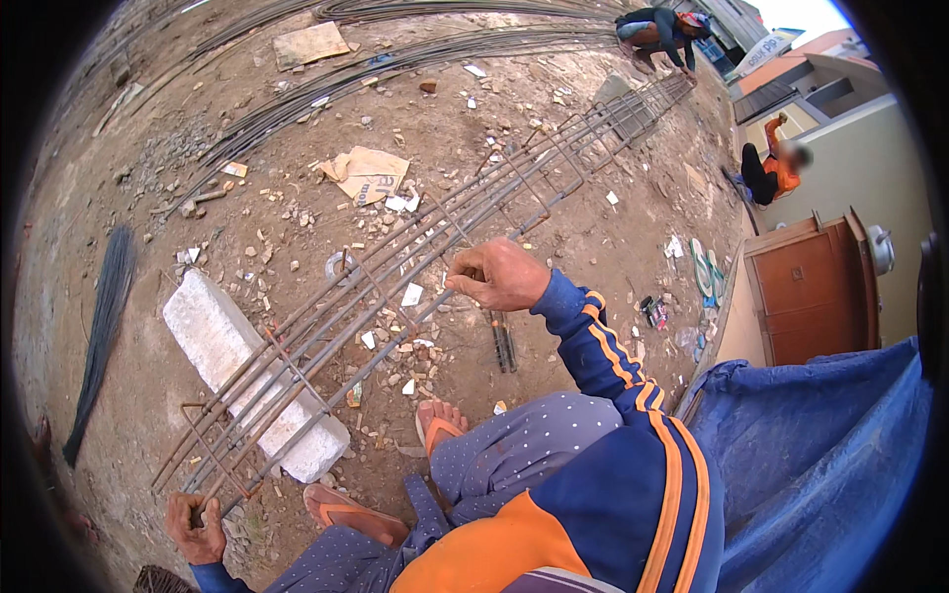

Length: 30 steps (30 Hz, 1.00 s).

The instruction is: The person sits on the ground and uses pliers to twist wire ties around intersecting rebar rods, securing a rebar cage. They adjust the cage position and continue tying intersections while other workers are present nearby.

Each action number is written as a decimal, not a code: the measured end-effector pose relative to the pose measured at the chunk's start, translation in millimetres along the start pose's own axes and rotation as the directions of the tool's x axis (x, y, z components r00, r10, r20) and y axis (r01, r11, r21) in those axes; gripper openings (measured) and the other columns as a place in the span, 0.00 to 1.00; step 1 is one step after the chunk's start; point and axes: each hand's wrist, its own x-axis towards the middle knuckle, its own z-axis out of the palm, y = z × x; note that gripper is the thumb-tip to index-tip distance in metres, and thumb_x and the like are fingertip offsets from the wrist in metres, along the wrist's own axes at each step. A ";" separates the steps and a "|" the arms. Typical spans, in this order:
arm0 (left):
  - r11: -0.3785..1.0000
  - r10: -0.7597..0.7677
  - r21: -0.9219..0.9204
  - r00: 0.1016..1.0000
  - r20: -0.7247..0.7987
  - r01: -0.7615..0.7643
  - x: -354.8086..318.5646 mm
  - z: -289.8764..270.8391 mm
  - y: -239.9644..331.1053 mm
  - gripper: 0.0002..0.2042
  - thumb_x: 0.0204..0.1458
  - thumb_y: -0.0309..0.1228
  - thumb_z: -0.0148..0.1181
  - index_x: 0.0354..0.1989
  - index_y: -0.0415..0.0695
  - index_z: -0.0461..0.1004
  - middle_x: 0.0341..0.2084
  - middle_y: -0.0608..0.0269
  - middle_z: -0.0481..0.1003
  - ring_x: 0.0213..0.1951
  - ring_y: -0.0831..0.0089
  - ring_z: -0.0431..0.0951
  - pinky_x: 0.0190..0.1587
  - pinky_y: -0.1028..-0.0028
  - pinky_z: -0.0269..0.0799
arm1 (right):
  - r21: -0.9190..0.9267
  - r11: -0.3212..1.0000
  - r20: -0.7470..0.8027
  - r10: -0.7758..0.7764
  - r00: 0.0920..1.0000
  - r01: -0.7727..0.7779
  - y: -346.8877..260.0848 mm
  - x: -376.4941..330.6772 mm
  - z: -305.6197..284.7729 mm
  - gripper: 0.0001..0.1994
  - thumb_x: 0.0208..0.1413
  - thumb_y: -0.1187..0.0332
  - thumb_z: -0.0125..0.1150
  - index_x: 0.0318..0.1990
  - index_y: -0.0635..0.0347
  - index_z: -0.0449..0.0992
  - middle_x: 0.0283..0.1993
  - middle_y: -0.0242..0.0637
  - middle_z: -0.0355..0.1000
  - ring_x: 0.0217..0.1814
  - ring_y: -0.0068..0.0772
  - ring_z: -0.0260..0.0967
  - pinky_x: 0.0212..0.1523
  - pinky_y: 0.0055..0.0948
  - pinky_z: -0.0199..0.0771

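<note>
A long rebar cage [390,267] of ribbed rods and square stirrups runs diagonally from near left to far right. Its near end rests across a pale, rough block [232,346]. Over the cage's near long rod is my right hand [502,277], fingers and thumb curled together around the rod. At the nearest rod ends, my left hand [195,531] has its fingers bent toward the thumb; what it grips, if anything, is hidden. Two dark handle-like pieces [503,341] show on the ground below my right hand, their upper ends covered.
Loose rods [415,51] stretch across the back, and a bundle of thin wire [102,341] lies at left. Cardboard [366,175] and rubble litter the dirt. One person [664,35] crouches at the cage's far end; another [776,163] sits by the wall. A blue tarp [811,465] hangs right.
</note>
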 end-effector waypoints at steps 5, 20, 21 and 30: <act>0.999 -0.029 0.024 1.000 0.003 0.029 -14.1 6.7 -22.8 0.14 0.53 0.33 0.67 0.24 0.40 0.69 0.20 0.60 0.63 0.23 0.68 0.63 0.27 0.70 0.57 | 0.172 0.981 -0.475 0.160 0.865 -0.087 -0.3 7.6 4.3 0.08 0.58 0.69 0.65 0.39 0.65 0.81 0.29 0.41 0.79 0.28 0.28 0.77 0.30 0.28 0.76; 0.900 0.111 0.433 0.989 -0.101 -0.056 44.6 27.4 -71.5 0.07 0.57 0.29 0.63 0.39 0.39 0.76 0.36 0.56 0.77 0.41 0.56 0.76 0.44 0.60 0.72 | -0.010 0.998 -0.561 0.039 0.827 -0.054 86.3 23.2 53.9 0.11 0.55 0.69 0.65 0.46 0.60 0.80 0.46 0.44 0.76 0.49 0.48 0.76 0.51 0.40 0.76; 0.899 0.105 0.434 0.990 -0.099 -0.052 42.5 28.5 -74.5 0.07 0.57 0.30 0.63 0.39 0.39 0.76 0.36 0.56 0.77 0.41 0.56 0.76 0.44 0.60 0.72 | -0.028 0.999 -0.533 0.016 0.846 -0.037 85.9 23.8 57.9 0.13 0.55 0.69 0.65 0.47 0.59 0.79 0.48 0.44 0.76 0.51 0.48 0.75 0.53 0.41 0.76; 0.885 0.091 0.464 0.966 -0.243 0.033 25.6 39.4 -67.2 0.05 0.55 0.24 0.65 0.39 0.43 0.76 0.37 0.59 0.76 0.42 0.58 0.76 0.43 0.63 0.74 | -0.288 0.957 -0.455 -0.175 0.873 0.042 86.9 35.9 61.4 0.19 0.55 0.65 0.67 0.55 0.55 0.77 0.53 0.43 0.72 0.57 0.49 0.69 0.58 0.44 0.71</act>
